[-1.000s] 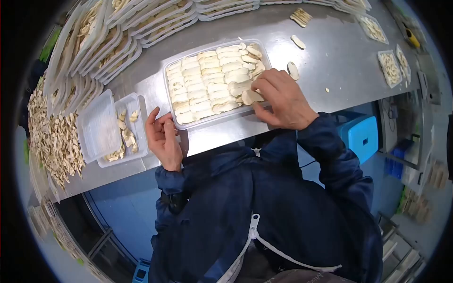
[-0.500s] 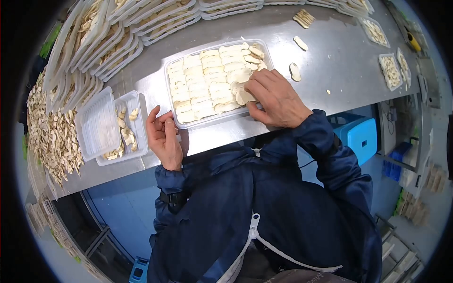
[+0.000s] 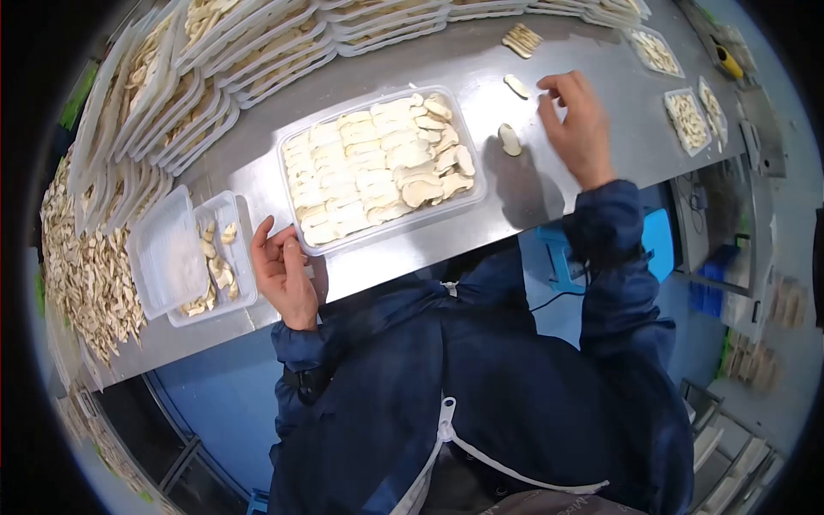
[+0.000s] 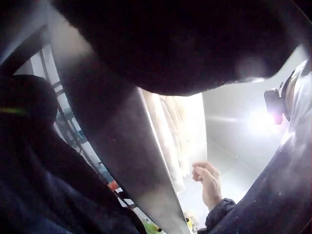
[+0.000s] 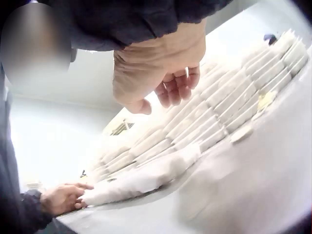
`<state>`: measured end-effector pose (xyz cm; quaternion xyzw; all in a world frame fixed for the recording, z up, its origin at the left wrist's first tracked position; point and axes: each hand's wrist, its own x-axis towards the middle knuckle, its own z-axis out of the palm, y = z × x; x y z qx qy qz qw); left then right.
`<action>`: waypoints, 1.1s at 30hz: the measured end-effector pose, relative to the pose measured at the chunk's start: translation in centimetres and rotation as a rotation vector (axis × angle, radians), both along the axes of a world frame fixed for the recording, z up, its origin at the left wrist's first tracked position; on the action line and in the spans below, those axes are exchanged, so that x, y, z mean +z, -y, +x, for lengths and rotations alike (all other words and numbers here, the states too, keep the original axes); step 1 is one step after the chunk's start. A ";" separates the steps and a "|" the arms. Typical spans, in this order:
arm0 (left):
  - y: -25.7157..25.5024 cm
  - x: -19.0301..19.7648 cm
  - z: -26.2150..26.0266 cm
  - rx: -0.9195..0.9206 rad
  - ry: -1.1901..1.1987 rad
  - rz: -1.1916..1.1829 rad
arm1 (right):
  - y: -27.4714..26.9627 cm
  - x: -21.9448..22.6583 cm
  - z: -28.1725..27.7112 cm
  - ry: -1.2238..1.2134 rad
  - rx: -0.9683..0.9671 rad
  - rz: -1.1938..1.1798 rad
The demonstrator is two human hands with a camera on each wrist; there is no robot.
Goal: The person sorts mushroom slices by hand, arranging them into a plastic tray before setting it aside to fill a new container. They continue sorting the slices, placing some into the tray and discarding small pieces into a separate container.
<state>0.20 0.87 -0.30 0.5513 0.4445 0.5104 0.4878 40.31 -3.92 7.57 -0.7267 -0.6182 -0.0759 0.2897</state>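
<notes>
Main tray sits on the metal table between the person's hands. It's filled with mushroom slices, laid in overlapping columns; the right end is looser, bigger pieces at odd angles, one lying on top near the front.

Left hand: at the tray's near left corner, fingers loosely bent, no clenched grip. Can't tell how firmly it touches.

Right hand: up off the table, right of the tray, fingers half-bent, released, nothing in it. Nearest things are two loose slices on the metal, with a small bundle farther back.

Left side: a clear tub overlaps a second tub holding a few chunky pieces. Beyond them, a big heap of pieces.

Back: stacked trays, slices inside. Far right: small trays of pale pieces.
</notes>
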 end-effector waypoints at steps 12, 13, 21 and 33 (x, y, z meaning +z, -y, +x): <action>0.0 0.1 0.1 0.018 -0.013 0.009 | -4.3 -4.4 3.4 0.193 -0.084 -0.325; 0.0 0.1 0.1 0.017 -0.007 0.005 | -4.1 -4.6 3.3 0.205 -0.085 -0.310; 0.1 0.1 0.1 0.024 0.004 -0.007 | -1.0 -2.8 3.6 -0.128 -0.095 -0.360; 0.0 0.0 0.2 0.032 -0.008 -0.002 | 1.0 -2.5 1.7 -0.067 -0.128 -0.306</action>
